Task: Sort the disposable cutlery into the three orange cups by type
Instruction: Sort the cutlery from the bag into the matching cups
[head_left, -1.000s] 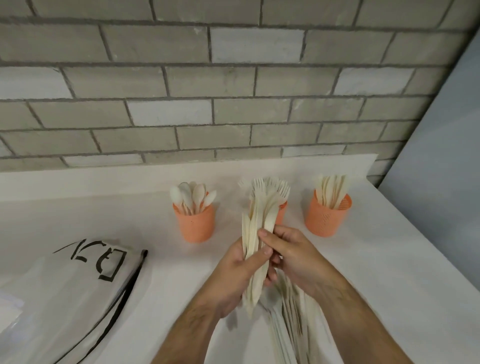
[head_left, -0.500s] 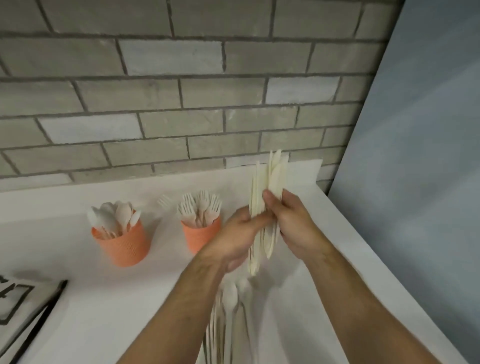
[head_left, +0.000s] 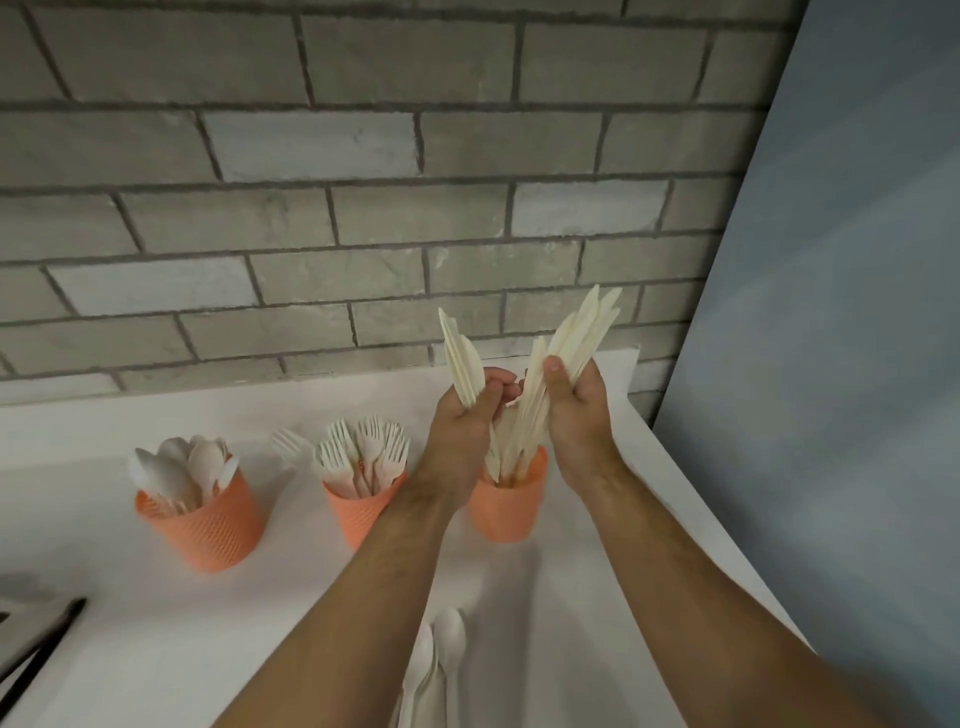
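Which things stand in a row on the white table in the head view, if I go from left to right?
Orange cup of spoons → orange cup of forks → orange cup of knives, over which the left hand and the right hand each hold a bunch of knives.

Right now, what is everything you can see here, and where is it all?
Orange cups: three, in a row on the table.
Spoons: several, cream, in the left cup.
Forks: several, cream, in the middle cup.
Knives: two cream bunches, one in each hand, over the right cup.
Loose spoons: a few, cream, on the table's near edge.
Table: one, white.
Brick wall: grey, behind the table.
Dark object: far left, cut off.
Left hand: grips the smaller bunch.
Right hand: grips the larger bunch.
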